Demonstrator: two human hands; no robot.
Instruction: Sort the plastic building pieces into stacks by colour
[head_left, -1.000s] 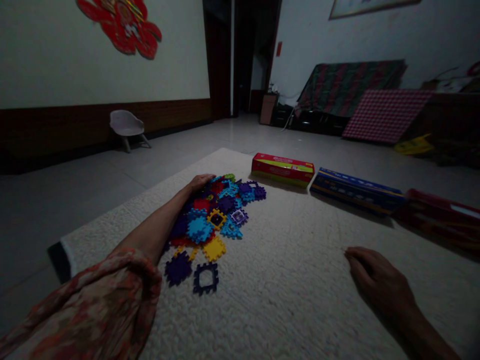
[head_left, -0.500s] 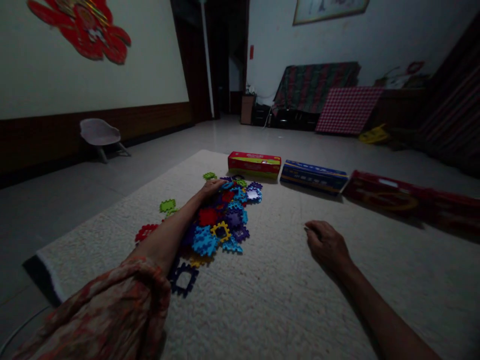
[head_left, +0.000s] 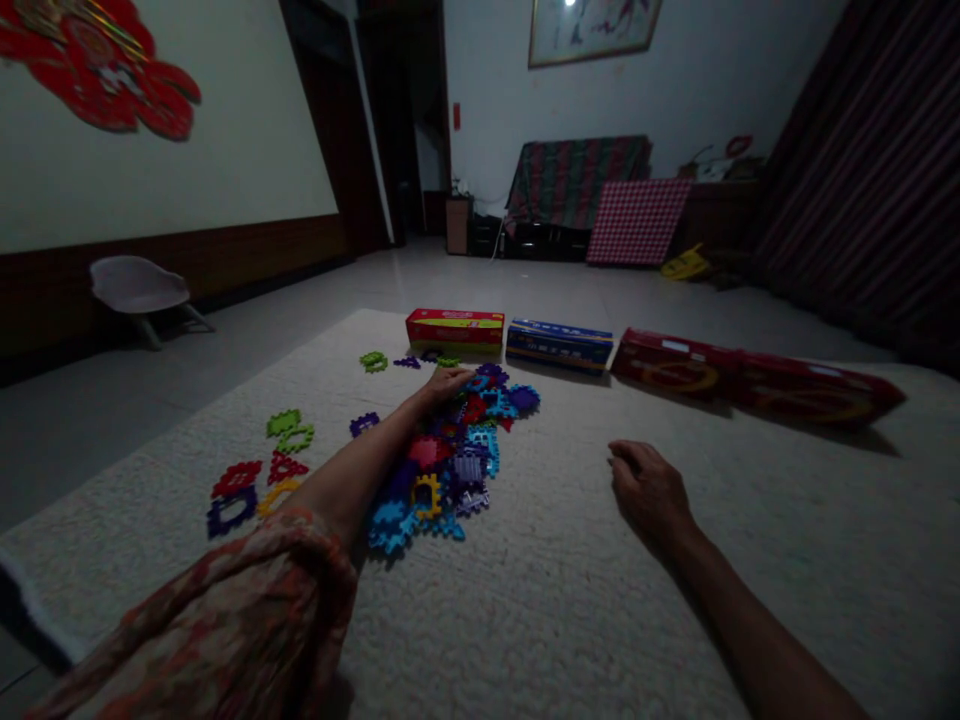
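My left hand [head_left: 448,382] reaches over the far part of a pile of toothed plastic building pieces [head_left: 469,470], with its fingers stretched out against blue and purple ones. Its forearm and patterned sleeve hide part of the pile. A yellow square frame piece [head_left: 427,496] lies on the near side, beside light blue pieces [head_left: 391,528]. Off to the right, my right hand [head_left: 651,490] hangs low over or rests on the cream mat [head_left: 555,580], fingers curled in, apart from the pieces. Nothing shows in it.
Loose green [head_left: 284,422], red [head_left: 237,479] and dark purple [head_left: 232,511] pieces lie left of my forearm. Along the far side stand a red-and-green box [head_left: 455,331], a blue box [head_left: 559,346] and dark red boxes [head_left: 675,364]. A small chair [head_left: 141,287] stands at left.
The view has turned right. My left hand and the pile have shifted right across the mat, and several loose pieces now show left of the forearm. My right hand keeps its curled shape.
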